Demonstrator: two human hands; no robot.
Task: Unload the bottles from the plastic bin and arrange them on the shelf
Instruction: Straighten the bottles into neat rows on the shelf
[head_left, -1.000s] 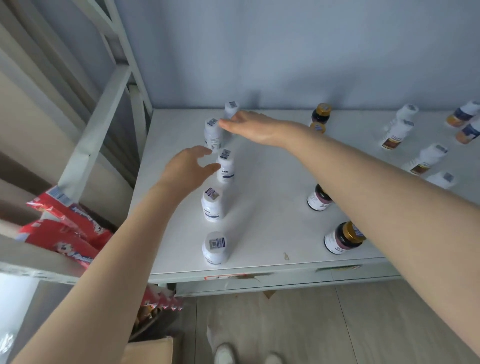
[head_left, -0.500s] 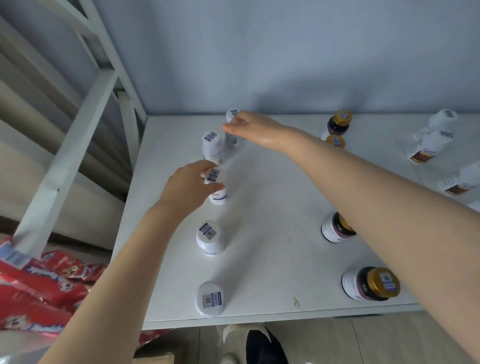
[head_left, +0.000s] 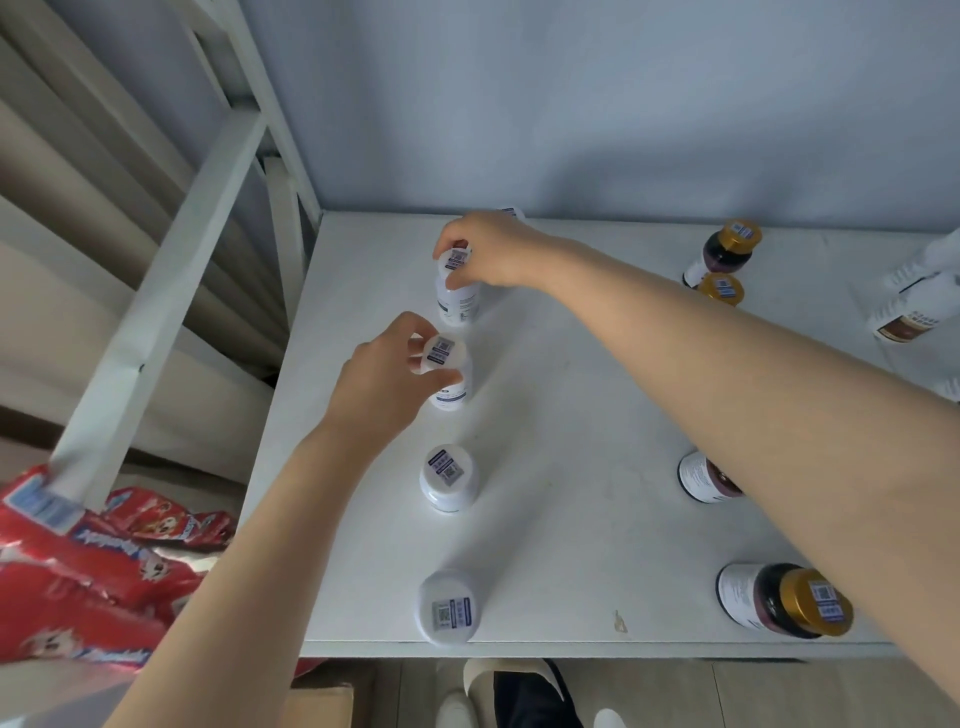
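Two cap grips: our left hand (head_left: 382, 387) pinches the near white bottle (head_left: 450, 397), upright on the shelf (head_left: 571, 415), 9 o'clock side; our right hand (head_left: 491, 254) pinches the far white bottle (head_left: 458, 306), at 12 o'clock of it.

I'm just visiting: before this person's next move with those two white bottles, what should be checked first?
1. Left hand grips the third white bottle from the front: ok, fingers pinch its cap.
2. Right hand grips the fourth white bottle: ok, it is held by its cap.
3. Both bottles' bases resting on the shelf: cannot tell.
4. Row lined up with the second white bottle: ok, roughly straight.
5. Front white bottle safely back from the shelf's edge: not ok, it stands right at the edge.
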